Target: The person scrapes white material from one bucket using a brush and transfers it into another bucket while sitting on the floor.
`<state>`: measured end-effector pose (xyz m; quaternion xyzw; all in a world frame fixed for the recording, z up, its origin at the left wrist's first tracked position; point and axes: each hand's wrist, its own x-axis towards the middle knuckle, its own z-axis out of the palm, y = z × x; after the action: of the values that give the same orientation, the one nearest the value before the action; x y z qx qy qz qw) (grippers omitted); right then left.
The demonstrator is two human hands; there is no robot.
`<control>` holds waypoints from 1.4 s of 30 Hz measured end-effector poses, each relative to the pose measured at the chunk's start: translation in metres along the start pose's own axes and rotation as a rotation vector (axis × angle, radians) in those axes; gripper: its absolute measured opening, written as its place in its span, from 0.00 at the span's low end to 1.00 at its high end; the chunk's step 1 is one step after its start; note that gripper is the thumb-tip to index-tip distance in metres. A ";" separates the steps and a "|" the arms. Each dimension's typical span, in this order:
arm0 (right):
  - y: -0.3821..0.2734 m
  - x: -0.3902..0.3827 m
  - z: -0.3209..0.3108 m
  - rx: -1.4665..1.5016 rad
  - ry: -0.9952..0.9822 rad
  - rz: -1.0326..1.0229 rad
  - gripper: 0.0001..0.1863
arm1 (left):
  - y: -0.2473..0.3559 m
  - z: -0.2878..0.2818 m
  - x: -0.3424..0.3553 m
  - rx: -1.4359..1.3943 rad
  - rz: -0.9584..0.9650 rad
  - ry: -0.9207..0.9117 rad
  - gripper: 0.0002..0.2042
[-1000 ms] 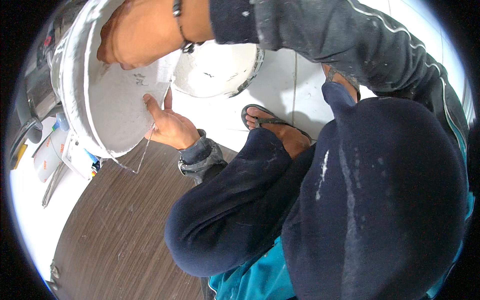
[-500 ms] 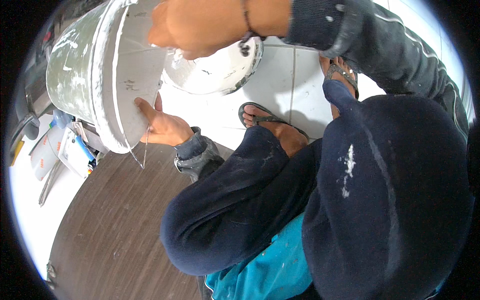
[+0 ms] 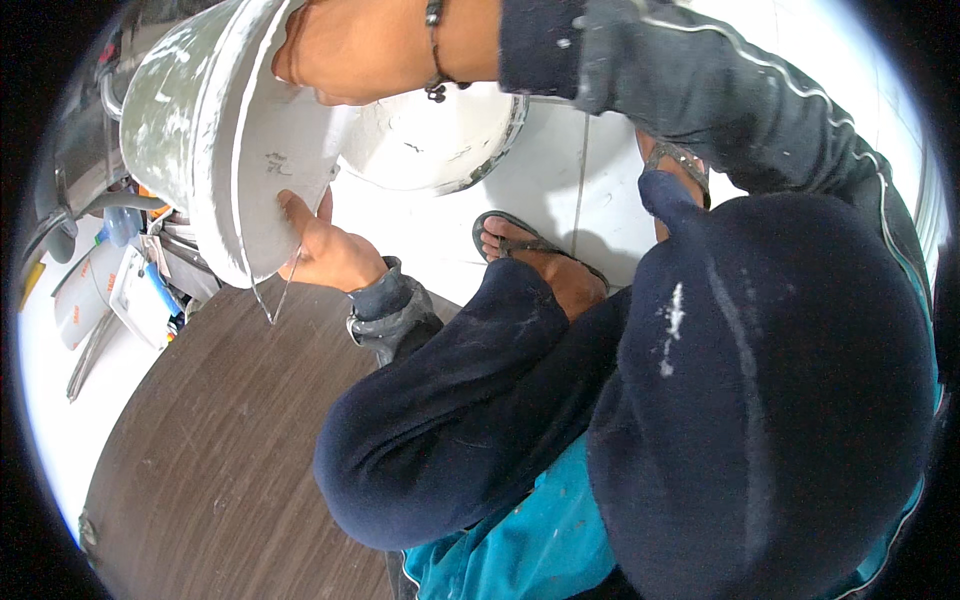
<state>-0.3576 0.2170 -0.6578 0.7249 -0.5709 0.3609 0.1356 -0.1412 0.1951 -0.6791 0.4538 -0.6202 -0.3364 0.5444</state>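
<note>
A plaster-smeared grey bucket (image 3: 175, 110) is tipped on its side at the upper left, its flat bottom (image 3: 265, 170) facing me. My left hand (image 3: 325, 250) presses up against the lower edge of that bottom. My right hand (image 3: 350, 50), with a dark bracelet at the wrist, grips the bucket's upper edge from above. A thin wire bail (image 3: 270, 300) hangs below the bucket. Just behind it a white bucket (image 3: 440, 140) stands on the floor, its inside coated white.
My knees in dark trousers (image 3: 480, 400) fill the lower right, with sandalled feet (image 3: 530, 245) on white tiles (image 3: 560, 170). A brown wood-pattern surface (image 3: 220, 450) lies lower left. Packets and tools (image 3: 130, 290) crowd the left edge.
The grey bucket has turned and shifted right, showing more of its side wall. My right hand has slid right along its top edge; the left hand stays under the bottom.
</note>
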 end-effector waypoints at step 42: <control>-0.016 -0.032 -0.055 0.068 -0.302 0.225 0.08 | -0.004 -0.002 0.008 0.043 0.054 0.099 0.19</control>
<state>-0.3661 0.2790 -0.6375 0.7065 -0.6497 0.2801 -0.0175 -0.1383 0.1866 -0.6790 0.4648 -0.6116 -0.2853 0.5732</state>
